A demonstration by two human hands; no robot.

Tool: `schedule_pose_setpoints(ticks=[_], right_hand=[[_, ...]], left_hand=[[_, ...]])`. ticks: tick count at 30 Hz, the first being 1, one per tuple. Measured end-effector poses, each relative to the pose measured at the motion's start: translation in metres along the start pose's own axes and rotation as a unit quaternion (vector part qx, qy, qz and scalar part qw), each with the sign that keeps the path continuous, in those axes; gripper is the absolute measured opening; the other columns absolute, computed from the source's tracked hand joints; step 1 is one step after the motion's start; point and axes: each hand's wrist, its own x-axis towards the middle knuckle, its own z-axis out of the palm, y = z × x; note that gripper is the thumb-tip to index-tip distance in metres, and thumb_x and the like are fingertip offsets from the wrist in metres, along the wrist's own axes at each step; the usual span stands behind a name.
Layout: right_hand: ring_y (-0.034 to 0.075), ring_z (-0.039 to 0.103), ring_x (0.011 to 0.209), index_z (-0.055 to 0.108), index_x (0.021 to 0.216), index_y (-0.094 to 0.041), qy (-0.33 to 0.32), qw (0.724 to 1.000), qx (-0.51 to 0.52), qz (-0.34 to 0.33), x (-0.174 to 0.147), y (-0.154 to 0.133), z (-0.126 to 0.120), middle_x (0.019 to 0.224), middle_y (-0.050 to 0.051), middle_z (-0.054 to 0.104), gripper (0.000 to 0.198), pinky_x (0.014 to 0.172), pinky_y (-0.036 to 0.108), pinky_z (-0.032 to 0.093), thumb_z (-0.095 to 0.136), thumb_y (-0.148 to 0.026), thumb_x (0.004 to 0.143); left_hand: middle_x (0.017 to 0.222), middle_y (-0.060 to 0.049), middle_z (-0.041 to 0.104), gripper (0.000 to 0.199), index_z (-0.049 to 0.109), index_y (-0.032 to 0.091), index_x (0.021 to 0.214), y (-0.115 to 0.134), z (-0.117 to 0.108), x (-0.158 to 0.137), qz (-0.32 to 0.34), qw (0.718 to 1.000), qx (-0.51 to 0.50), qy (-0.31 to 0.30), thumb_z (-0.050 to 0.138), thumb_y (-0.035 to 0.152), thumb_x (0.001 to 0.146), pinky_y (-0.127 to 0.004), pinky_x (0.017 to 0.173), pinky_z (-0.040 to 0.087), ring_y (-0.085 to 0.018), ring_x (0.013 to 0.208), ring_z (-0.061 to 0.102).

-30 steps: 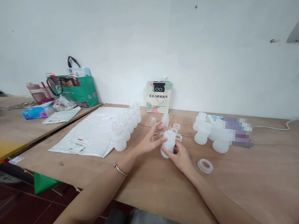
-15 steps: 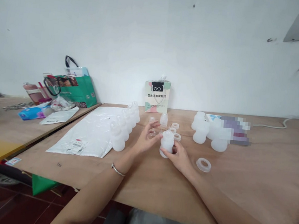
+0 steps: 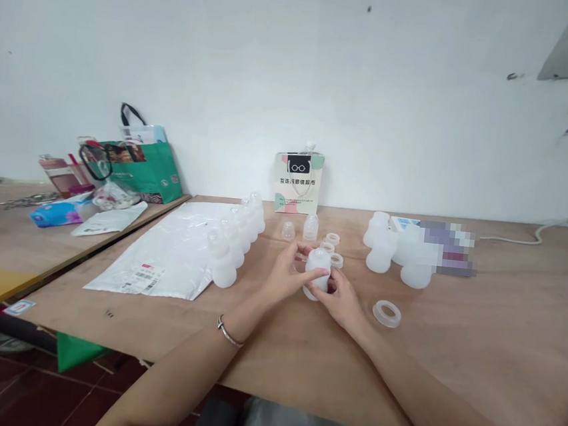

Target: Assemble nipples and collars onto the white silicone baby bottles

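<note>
A translucent white baby bottle (image 3: 318,259) stands upright in front of me on the table, with a clear teat-like tip at its top. My right hand (image 3: 342,301) grips the lower body from the right. Around the upper part is my left hand (image 3: 289,271), its thumb across the front and its fingers partly hidden behind. Just beyond are a small clear dome cap (image 3: 289,230), a taller clear-topped piece (image 3: 311,228) and several white collar rings (image 3: 333,238). One larger ring (image 3: 387,313) lies flat to the right of my right hand.
Left, a row of topped bottles (image 3: 225,271) borders a white mailing bag (image 3: 159,254). Right stand several bottle bodies (image 3: 378,259) beside a partly blurred package (image 3: 444,248). A paper bag (image 3: 297,182) leans against the wall; a green bag (image 3: 152,170) sits on the left table.
My left hand has moved right and closed around the bottle's upper part, uncovering the small dome cap behind. My right hand keeps its hold low on the bottle.
</note>
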Motion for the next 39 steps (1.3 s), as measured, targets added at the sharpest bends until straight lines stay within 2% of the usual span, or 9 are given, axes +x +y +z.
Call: schedule_pose_setpoints(ticks=[7, 11, 14, 22, 26, 30, 32, 35, 39], right_hand=[[0.018, 0.058, 0.075, 0.055, 0.105, -0.018, -0.033, 0.999, -0.01, -0.002, -0.001, -0.007, -0.005, 0.092, 0.005, 0.06, 0.04, 0.064, 0.03, 0.047, 0.061, -0.035, 0.07], [0.018, 0.056, 0.072, 0.056, 0.098, -0.017, -0.009, 0.999, -0.049, -0.002, -0.001, -0.01, -0.004, 0.084, 0.004, 0.061, 0.035, 0.061, 0.03, 0.046, 0.06, -0.037, 0.069], [0.018, 0.056, 0.071, 0.056, 0.096, -0.017, -0.016, 0.999, -0.041, 0.002, -0.001, -0.012, -0.004, 0.082, 0.003, 0.061, 0.033, 0.061, 0.029, 0.046, 0.059, -0.037, 0.069], [0.017, 0.058, 0.069, 0.059, 0.091, -0.017, -0.096, 0.995, -0.019, 0.018, -0.001, -0.017, -0.015, 0.079, 0.003, 0.064, 0.032, 0.062, 0.029, 0.046, 0.062, -0.037, 0.067], [0.018, 0.059, 0.068, 0.06, 0.088, -0.017, -0.124, 0.992, 0.005, 0.016, -0.001, -0.017, -0.017, 0.079, 0.003, 0.064, 0.03, 0.062, 0.03, 0.047, 0.064, -0.036, 0.065], [0.018, 0.058, 0.066, 0.061, 0.085, -0.017, -0.097, 0.995, -0.02, 0.026, -0.001, -0.015, -0.014, 0.075, 0.003, 0.064, 0.03, 0.06, 0.029, 0.046, 0.063, -0.038, 0.065], [0.018, 0.057, 0.068, 0.06, 0.09, -0.017, -0.064, 0.997, -0.038, 0.02, 0.0, -0.013, -0.011, 0.079, 0.004, 0.064, 0.033, 0.061, 0.03, 0.046, 0.063, -0.039, 0.065], [0.019, 0.057, 0.072, 0.058, 0.097, -0.017, -0.023, 0.999, -0.047, 0.014, 0.001, -0.01, -0.007, 0.086, 0.005, 0.063, 0.039, 0.064, 0.031, 0.046, 0.062, -0.04, 0.066], [0.02, 0.057, 0.074, 0.058, 0.098, -0.016, -0.005, 0.999, -0.044, 0.029, 0.003, -0.007, -0.006, 0.088, 0.007, 0.063, 0.042, 0.065, 0.033, 0.047, 0.063, -0.042, 0.065]], left_hand=[[0.107, -0.006, 0.061, 0.034, 0.057, 0.02, 0.103, -0.006, -0.002, 0.002, -0.021, 0.995, -0.063, -0.068, 0.063, 0.031, 0.072, -0.036, 0.091, 0.041, -0.019, 0.103, 0.054], [0.108, -0.006, 0.059, 0.044, 0.055, 0.019, 0.101, -0.004, 0.002, -0.001, -0.013, 0.999, -0.044, -0.001, 0.071, 0.034, 0.063, -0.038, 0.094, 0.039, -0.02, 0.103, 0.053], [0.098, -0.005, 0.061, 0.039, 0.057, 0.018, 0.092, -0.003, 0.005, -0.001, -0.028, 0.999, -0.033, 0.019, 0.072, 0.037, 0.061, -0.039, 0.093, 0.039, -0.019, 0.097, 0.055], [0.104, -0.007, 0.064, 0.035, 0.062, 0.018, 0.098, -0.009, -0.012, 0.004, -0.017, 0.988, -0.109, -0.11, 0.069, 0.033, 0.067, -0.039, 0.094, 0.041, -0.022, 0.103, 0.056], [0.109, -0.008, 0.062, 0.035, 0.063, 0.017, 0.1, -0.008, -0.015, 0.004, 0.008, 0.985, -0.093, -0.142, 0.067, 0.032, 0.069, -0.039, 0.097, 0.039, -0.023, 0.107, 0.054], [0.111, -0.008, 0.061, 0.035, 0.06, 0.019, 0.105, -0.007, -0.015, 0.003, 0.008, 0.984, -0.103, -0.143, 0.062, 0.035, 0.074, -0.038, 0.093, 0.041, -0.023, 0.107, 0.053], [0.114, -0.007, 0.06, 0.035, 0.058, 0.021, 0.109, -0.009, -0.017, 0.005, 0.015, 0.987, -0.107, -0.118, 0.054, 0.039, 0.08, -0.037, 0.093, 0.041, -0.022, 0.108, 0.053], [0.117, -0.006, 0.058, 0.035, 0.056, 0.022, 0.111, -0.022, -0.021, 0.015, 0.007, 0.997, -0.08, -0.012, 0.042, 0.042, 0.085, -0.037, 0.095, 0.039, -0.021, 0.11, 0.051], [0.122, -0.01, 0.052, 0.04, 0.049, 0.019, 0.116, -0.053, -0.023, 0.045, -0.086, 0.99, 0.054, 0.096, 0.047, 0.039, 0.082, -0.039, 0.091, 0.041, -0.022, 0.108, 0.052]])
